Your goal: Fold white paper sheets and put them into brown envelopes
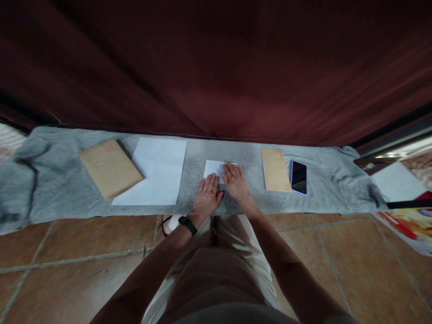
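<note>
A small folded white paper (213, 168) lies on the grey cloth (60, 184) in the middle. My left hand (207, 194) lies flat on the cloth at the paper's near edge, fingers stretched out; a black band is on that wrist. My right hand (234, 182) presses flat on the paper's right part, fingers stretched out. Neither hand grips anything.
A stack of white sheets (155, 171) lies at the left with a brown envelope (110, 168) partly on it. Another brown envelope (275, 169) and a black phone (299, 177) lie at the right. A dark red curtain (216, 63) hangs behind. Tiled floor (67, 265) lies below.
</note>
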`<state>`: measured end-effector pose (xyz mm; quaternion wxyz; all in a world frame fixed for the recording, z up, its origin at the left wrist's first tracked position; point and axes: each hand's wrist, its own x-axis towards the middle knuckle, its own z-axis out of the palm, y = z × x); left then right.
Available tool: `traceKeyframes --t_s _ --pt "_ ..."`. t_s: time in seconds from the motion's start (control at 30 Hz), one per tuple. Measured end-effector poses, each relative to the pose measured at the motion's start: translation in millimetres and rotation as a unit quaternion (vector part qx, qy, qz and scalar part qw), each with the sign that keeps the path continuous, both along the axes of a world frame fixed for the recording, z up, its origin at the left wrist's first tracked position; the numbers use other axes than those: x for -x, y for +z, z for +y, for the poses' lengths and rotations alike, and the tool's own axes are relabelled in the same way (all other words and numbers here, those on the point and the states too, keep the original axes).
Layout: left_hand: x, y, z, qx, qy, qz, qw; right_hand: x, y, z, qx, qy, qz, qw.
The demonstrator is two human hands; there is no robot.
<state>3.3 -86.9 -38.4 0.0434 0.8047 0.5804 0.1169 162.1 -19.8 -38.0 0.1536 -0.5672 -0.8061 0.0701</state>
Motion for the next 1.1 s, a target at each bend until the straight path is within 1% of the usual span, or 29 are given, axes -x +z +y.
traceKeyframes --t_s 0.1,0.17,0.27,0.43,0.8,0.97,1.1 --pt "-1 -0.1 1 0.010 0.002 0.007 1.000 14 0.3 1 0.016 0.052 -0.004 0.999" --pt "-2 0.2 1 0.017 0.000 0.006 1.000 18 -1.5 2 0.022 0.060 -0.001 0.998" --pt "-2 0.5 1 0.016 -0.002 0.000 1.000 15 -6.0 3 0.017 0.039 0.006 0.999" --pt "-2 0.4 0 0.011 0.000 -0.005 1.000 -1 -10.3 2 0.003 -0.004 0.005 1.000" --pt "-1 -3.9 1 0.002 0.002 -0.006 1.000 -27 -13.2 -14 -0.012 -0.048 0.022 0.999" --pt "-1 -0.6 -1 -0.001 0.008 -0.006 1.000 -32 -16.2 -18 -0.025 -0.053 0.038 0.998" --pt "-4 4.8 5 -0.003 0.014 -0.009 1.000 -32 -15.7 -17 -0.016 -0.063 0.028 0.997"
